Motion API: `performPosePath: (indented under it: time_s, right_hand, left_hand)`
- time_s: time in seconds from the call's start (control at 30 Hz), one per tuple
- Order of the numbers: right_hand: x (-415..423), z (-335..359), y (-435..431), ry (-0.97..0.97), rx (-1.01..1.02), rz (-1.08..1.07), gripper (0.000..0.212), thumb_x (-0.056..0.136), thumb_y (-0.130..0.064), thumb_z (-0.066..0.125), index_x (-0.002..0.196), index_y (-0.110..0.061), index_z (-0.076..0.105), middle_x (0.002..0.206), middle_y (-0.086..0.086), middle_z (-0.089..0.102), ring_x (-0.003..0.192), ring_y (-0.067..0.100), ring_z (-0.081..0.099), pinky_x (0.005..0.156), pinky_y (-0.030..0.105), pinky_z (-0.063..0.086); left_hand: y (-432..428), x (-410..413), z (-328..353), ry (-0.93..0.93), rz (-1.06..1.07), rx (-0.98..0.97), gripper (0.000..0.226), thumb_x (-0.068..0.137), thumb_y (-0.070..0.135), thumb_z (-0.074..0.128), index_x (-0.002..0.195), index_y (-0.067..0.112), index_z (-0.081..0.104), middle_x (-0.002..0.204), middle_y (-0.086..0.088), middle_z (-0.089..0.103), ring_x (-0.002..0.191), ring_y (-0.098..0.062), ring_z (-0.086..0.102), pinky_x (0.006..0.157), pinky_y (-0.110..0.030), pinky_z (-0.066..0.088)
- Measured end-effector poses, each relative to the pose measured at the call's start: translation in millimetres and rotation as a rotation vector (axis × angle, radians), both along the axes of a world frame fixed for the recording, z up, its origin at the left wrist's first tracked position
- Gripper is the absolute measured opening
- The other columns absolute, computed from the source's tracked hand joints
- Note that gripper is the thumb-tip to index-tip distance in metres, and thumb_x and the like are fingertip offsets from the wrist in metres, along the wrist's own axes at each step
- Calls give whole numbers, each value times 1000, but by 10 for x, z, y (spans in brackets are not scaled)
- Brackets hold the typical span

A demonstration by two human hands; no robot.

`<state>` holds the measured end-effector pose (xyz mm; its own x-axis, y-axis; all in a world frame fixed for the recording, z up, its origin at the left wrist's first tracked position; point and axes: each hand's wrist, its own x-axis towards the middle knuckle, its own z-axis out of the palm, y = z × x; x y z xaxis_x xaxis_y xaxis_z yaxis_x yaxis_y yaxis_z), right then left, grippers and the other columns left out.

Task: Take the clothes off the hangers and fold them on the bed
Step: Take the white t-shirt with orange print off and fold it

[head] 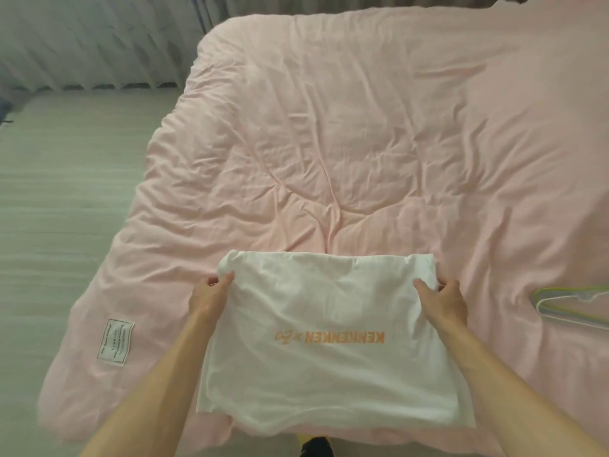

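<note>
A white T-shirt (323,374) with orange lettering lies partly folded into a rectangle at the near edge of the bed, on the pink duvet (362,143). My left hand (211,295) pinches the shirt's far left corner. My right hand (443,300) pinches its far right corner, where several fabric layers bunch. Both forearms reach in from the bottom of the view. An empty hanger (566,305), translucent with a green rim, lies flat on the duvet to the right of the shirt.
The wrinkled duvet covers most of the view and carries a small white label (116,342) near its left corner. Pale floor (66,192) lies to the left, with grey curtains (82,37) behind. A dark foot shows at the bottom edge.
</note>
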<state>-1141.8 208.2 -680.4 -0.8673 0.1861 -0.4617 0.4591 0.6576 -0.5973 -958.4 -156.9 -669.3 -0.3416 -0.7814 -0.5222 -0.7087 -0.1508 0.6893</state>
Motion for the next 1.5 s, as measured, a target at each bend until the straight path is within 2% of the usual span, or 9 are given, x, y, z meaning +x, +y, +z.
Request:
performPosePath:
  time_s: [0.13, 0.23, 0.47, 0.8, 0.87, 0.93, 1.03, 1.17, 1.5]
  right_hand:
    - [-564, -52, -160, -77, -89, -52, 39, 92, -47, 60, 91, -8, 61, 89, 8, 60, 79, 27, 54, 73, 35, 40]
    - [-771, -91, -182, -111, -14, -37, 46, 98, -37, 52, 98, 6, 67, 88, 22, 60, 86, 33, 56, 74, 33, 37]
    - [-933, -237, -53, 105, 29, -155, 31, 100, -32, 51, 80, -9, 55, 84, 11, 57, 84, 29, 50, 76, 37, 37]
    - [-826, -278, -78, 20, -37, -89, 25, 97, -41, 55, 100, -18, 64, 98, 0, 65, 96, 24, 58, 82, 32, 41]
    - [-862, -256, -60, -1, -59, -86, 25, 97, -39, 56, 94, -15, 64, 89, -1, 63, 90, 24, 56, 78, 30, 38]
    - [-899, -268, -41, -40, -77, -74, 31, 95, -40, 58, 83, -11, 63, 79, -1, 61, 82, 25, 57, 72, 33, 40]
    - [-942, -254, -31, -34, -82, -103, 38, 92, -38, 60, 71, -6, 55, 68, 2, 52, 71, 26, 49, 65, 35, 38]
    - [-1023, -97, -134, 125, -93, -202, 30, 96, -32, 56, 74, -11, 55, 72, 1, 52, 77, 25, 48, 70, 31, 36]
    - [-1551, 152, -584, 268, -134, -246, 25, 98, -34, 56, 99, -13, 69, 95, 3, 64, 94, 22, 57, 83, 27, 40]
  left_hand:
    - [-356, -391, -117, 26, 22, 48, 48, 70, 63, 71, 84, 18, 73, 93, -4, 74, 94, -29, 69, 91, -50, 56]
    - [-490, -538, -194, 11, 29, 65, 36, 75, 52, 70, 80, 17, 73, 93, -7, 74, 99, -33, 69, 92, -51, 56]
    - [-588, -706, -221, 16, 228, 45, 34, 97, 39, 58, 79, 11, 61, 74, -5, 55, 71, -24, 51, 70, -37, 44]
    - [-526, -842, -266, -71, -51, 42, 19, 82, 37, 69, 86, 18, 68, 96, -6, 69, 101, -31, 65, 97, -47, 52]
    - [-497, -854, -206, -61, -45, 99, 23, 77, 34, 71, 88, 14, 72, 89, -7, 70, 93, -30, 67, 90, -45, 55]
    - [-475, -853, -170, -43, -16, 203, 20, 86, 20, 71, 97, 4, 72, 82, -10, 67, 70, -25, 67, 64, -33, 57]
    - [-495, -854, -92, -5, 48, 193, 14, 95, 16, 65, 99, 3, 67, 73, -9, 59, 46, -16, 57, 34, -15, 38]
    - [-670, -861, -12, 152, 120, 192, 25, 95, 18, 67, 113, 1, 67, 85, -7, 63, 71, -19, 56, 59, -28, 45]
    - [-1020, -1569, 195, 262, 46, 79, 25, 95, 10, 66, 119, 4, 67, 104, -9, 66, 88, -19, 62, 84, -33, 54]
